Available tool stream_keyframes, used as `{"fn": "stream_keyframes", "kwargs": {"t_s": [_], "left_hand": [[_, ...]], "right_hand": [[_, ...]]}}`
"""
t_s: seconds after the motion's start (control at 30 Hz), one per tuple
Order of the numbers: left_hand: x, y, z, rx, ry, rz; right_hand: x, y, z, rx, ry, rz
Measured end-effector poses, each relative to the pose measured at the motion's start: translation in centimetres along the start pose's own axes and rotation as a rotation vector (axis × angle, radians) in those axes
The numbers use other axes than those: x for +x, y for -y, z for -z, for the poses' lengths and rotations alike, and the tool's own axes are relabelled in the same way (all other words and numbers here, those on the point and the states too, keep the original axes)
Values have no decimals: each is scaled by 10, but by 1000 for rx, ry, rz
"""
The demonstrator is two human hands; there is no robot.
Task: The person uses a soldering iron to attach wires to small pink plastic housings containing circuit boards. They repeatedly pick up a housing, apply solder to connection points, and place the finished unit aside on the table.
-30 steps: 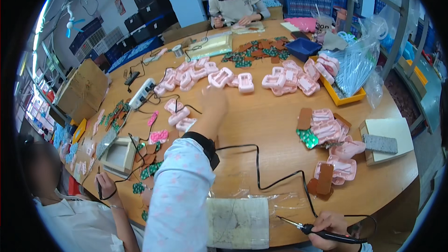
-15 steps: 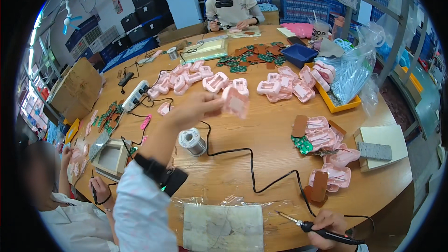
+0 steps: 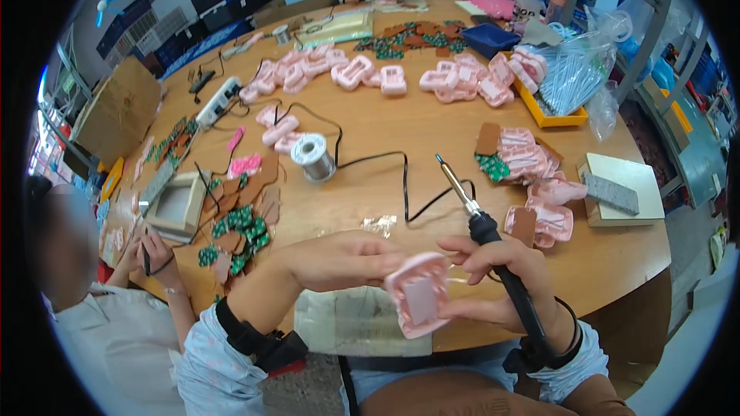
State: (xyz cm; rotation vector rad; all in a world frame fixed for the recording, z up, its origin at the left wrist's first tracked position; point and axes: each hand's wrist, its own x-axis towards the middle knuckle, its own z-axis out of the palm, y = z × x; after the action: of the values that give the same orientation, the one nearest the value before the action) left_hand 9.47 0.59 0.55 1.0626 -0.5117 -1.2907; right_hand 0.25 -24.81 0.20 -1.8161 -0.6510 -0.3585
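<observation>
My left hand [image 3: 343, 260] pinches a pink plastic shell [image 3: 421, 300] by its edge, above the front of the table. A pale rectangular patch shows on the shell's face. In my right hand [image 3: 515, 277] a soldering iron [image 3: 484, 225] rests between thumb and fingers, its tip pointing up and away to the left. The right thumb and fingertips reach the shell's right side; whether they grip it I cannot tell. Beneath the hands lies a greyish work mat [image 3: 331, 323]. A spool of solder wire [image 3: 313, 158] stands farther off, with a black cord running behind it.
Pink shells and brown and green boards [image 3: 532, 154] lie at right, beside a grey block [image 3: 611, 192] on a pale box. More boards [image 3: 239, 223] lie at left. A yellow tray [image 3: 551, 117] holds bagged pale-blue sticks. One co-worker sits left, another across.
My left hand has brought the pink shell back from the far shells to the front. My right hand has raised the soldering iron and moved in beside the shell. The view has tilted downward.
</observation>
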Motion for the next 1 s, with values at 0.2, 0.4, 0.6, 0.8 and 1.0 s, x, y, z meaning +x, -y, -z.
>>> {"fn": "stream_keyframes", "kwargs": {"t_s": [0.2, 0.4, 0.6, 0.8, 1.0], "left_hand": [[-2, 14, -31, 455, -564, 99], [-13, 52, -29, 1224, -1301, -166], [22, 71, -15, 1312, -1273, -272], [-26, 56, -64, 856, -1370, -96], [0, 83, -120, 880, -1288, -289]], "right_hand": [[-22, 2, -25, 56, -136, -201], [-48, -2, -30, -255, -212, -307], [-55, -15, -58, -185, -109, -344], [-51, -19, -64, -452, 20, -209], [-37, -12, -28, -374, 179, -11]]}}
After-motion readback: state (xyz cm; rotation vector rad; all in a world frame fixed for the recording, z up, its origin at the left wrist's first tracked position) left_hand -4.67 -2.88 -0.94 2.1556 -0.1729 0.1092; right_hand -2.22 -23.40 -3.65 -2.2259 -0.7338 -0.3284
